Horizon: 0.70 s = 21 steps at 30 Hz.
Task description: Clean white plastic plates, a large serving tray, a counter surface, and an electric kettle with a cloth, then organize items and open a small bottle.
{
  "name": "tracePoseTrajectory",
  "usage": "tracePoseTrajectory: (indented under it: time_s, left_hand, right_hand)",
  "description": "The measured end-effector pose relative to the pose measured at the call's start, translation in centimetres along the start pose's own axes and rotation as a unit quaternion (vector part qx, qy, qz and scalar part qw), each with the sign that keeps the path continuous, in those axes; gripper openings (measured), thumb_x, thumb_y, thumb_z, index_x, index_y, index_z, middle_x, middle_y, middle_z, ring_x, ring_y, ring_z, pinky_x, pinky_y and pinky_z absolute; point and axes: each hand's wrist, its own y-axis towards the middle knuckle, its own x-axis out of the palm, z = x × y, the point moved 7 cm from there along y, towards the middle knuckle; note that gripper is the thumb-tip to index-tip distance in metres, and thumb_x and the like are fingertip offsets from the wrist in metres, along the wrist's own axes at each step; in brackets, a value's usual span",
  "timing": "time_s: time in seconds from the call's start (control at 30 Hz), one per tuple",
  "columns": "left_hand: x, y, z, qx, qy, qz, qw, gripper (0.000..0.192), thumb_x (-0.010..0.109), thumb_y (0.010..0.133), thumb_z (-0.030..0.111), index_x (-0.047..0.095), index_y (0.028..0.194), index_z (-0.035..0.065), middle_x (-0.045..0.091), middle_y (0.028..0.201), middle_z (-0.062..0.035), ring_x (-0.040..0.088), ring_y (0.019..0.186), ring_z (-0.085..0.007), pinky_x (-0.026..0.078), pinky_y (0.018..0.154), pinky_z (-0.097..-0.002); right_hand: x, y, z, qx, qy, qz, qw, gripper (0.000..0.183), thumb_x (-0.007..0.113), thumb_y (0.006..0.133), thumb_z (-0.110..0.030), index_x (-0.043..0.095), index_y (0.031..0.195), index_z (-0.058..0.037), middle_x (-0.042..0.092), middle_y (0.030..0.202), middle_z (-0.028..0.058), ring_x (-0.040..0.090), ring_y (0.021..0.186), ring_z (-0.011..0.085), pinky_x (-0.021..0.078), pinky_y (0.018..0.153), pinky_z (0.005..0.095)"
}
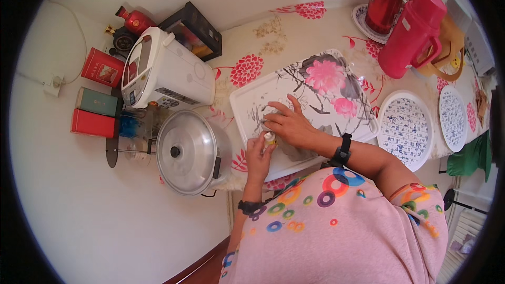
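Over the white tray (248, 102) printed with pink flowers and dark branches, both hands work close together. My left hand (258, 153) pinches a small pale bottle (270, 138) with a white top and a bit of yellow on its side. Just beyond it, my right hand (290, 124) reaches across with its fingers spread and bent towards the bottle's top. Something greyish and clear shows at its fingertips, too small to make out. A grey cloth (294, 152) lies on the tray, partly beneath my right wrist.
Left of the tray stand a lidded metal pot (189, 154) and a white electric hot-water dispenser (173, 71). A pink thermos jug (412, 31) and a red thermos flask (384, 4) are at the back right. Two round white mats bearing writing (406, 126) (453, 118) lie to the right.
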Motion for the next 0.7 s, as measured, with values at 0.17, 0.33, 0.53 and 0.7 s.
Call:
tracePoseTrajectory:
  time_s: [0.17, 0.33, 0.53, 0.7]
  left_hand:
    - [0.0, 0.1, 0.7, -0.006, -0.005, -0.01, 1.0, 0.049, 0.067, 0.078, 0.01, 0.054, 0.125, 0.0133, 0.047, 0.086, -0.006, 0.049, 0.076, -0.0171, 0.042, 0.07, -0.0276]
    - [0.0, -0.1, 0.8, -0.004, 0.008, -0.004, 1.0, 0.049, 0.068, 0.077, 0.011, 0.054, 0.125, 0.0141, 0.048, 0.087, -0.0067, 0.05, 0.076, -0.0174, 0.043, 0.07, -0.0272]
    - [-0.3, -0.1, 1.4, 0.021, -0.005, 0.013, 1.0, 0.052, 0.07, 0.076, 0.009, 0.055, 0.125, 0.0115, 0.039, 0.082, 0.0001, 0.042, 0.071, -0.0093, 0.039, 0.062, -0.0223]
    - [-0.1, -0.1, 1.2, 0.004, -0.017, -0.004, 1.0, 0.049, 0.069, 0.077, 0.011, 0.055, 0.124, 0.0151, 0.046, 0.085, -0.0056, 0.048, 0.075, -0.0158, 0.042, 0.069, -0.0261]
  right_hand:
    - [0.3, 2.0, 1.3, 0.1, -0.019, -0.043, 0.994, 0.022, 0.059, 0.073, -0.018, 0.065, 0.093, -0.0113, 0.06, 0.102, 0.0017, 0.039, 0.121, 0.0252, 0.0167, 0.101, 0.0608]
    - [0.6, 0.2, 0.3, 0.103, -0.059, 0.036, 0.992, 0.023, 0.059, 0.072, -0.018, 0.065, 0.093, -0.0105, 0.059, 0.107, 0.0018, 0.041, 0.119, 0.0248, 0.0172, 0.101, 0.0599]
    - [-0.4, -3.0, 0.0, -0.011, -0.003, 0.022, 1.0, 0.03, 0.063, 0.073, -0.015, 0.061, 0.102, -0.0094, 0.054, 0.113, 0.0057, 0.044, 0.113, 0.0252, 0.0286, 0.099, 0.0473]
    - [1.5, -6.2, 3.5, 0.185, 0.216, 0.109, 0.952, 0.026, 0.057, 0.082, -0.013, 0.057, 0.107, -0.0034, 0.054, 0.106, 0.0153, 0.053, 0.093, 0.0322, 0.0451, 0.08, 0.0349]
